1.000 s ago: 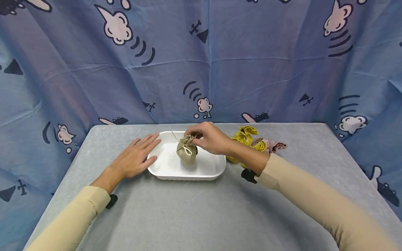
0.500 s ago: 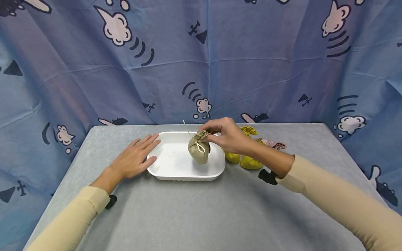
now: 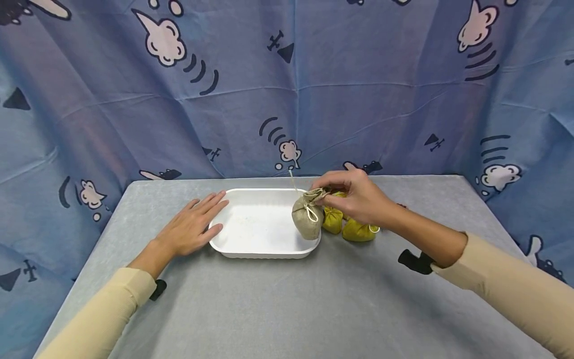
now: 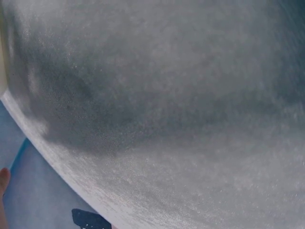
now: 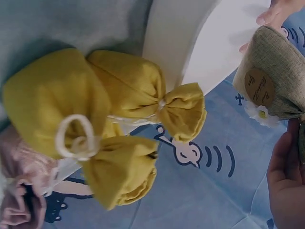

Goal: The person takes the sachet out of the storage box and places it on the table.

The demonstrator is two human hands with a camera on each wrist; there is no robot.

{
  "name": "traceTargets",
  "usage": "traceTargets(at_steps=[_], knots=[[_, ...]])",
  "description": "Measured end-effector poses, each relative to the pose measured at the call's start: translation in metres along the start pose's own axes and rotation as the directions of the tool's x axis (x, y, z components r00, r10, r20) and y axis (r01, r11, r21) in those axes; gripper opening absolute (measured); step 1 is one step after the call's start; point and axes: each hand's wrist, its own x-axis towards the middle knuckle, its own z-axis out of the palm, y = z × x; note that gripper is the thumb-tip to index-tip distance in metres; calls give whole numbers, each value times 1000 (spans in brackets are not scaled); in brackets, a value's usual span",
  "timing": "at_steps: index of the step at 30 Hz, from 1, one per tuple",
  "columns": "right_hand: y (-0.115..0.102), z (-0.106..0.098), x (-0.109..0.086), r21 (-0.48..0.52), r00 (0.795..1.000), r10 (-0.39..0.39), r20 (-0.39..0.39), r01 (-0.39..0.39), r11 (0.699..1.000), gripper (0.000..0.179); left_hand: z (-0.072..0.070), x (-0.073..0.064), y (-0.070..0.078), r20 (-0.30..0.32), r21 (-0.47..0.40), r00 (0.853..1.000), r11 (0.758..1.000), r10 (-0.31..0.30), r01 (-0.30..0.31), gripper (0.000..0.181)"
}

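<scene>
My right hand point(image 3: 356, 197) pinches the gathered neck of a khaki drawstring pouch point(image 3: 308, 222), which hangs over the right end of a white tray point(image 3: 264, 253). A pale cord is tied in a bow round its neck. In the right wrist view, a round tag point(image 5: 259, 87) and a white flower point(image 5: 262, 116) show on the pouch. My left hand point(image 3: 193, 227) rests with straight fingers on the tray's left rim. Beyond the right rim lie yellow pouches point(image 3: 358, 231), partly hidden behind the right hand and the khaki pouch.
A pink striped pouch point(image 5: 31, 162) lies beside the yellow ones in the right wrist view. The grey table point(image 3: 269, 304) ends at a blue patterned curtain point(image 3: 242, 134). Mostly grey tabletop fills the left wrist view.
My right hand has carried the khaki pouch rightward, from over the tray's middle to its right end. The left hand has stayed on the left rim.
</scene>
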Motion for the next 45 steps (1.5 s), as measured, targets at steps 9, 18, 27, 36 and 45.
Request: traceTargets(at_steps=[9, 18, 27, 36, 45], knots=[[6, -13, -26, -31, 999, 42, -2, -42, 999, 25, 0, 0, 0, -1, -5, 1000, 1000, -4, 4, 63], [17, -20, -43, -137, 998, 62, 19, -58, 989, 28, -1, 0, 0, 5, -8, 1000, 1000, -6, 6, 63], [36, -17, -57, -152, 996, 74, 53, -65, 986, 27, -3, 0, 2, 28, -22, 999, 1000, -21, 21, 63], [36, -16, -63, -163, 992, 103, 67, -91, 983, 28, -3, 0, 2, 23, -27, 999, 999, -25, 25, 63], [47, -6, -68, -189, 995, 54, 89, -37, 981, 29, -1, 0, 2, 18, -30, 1000, 999, -18, 19, 62]])
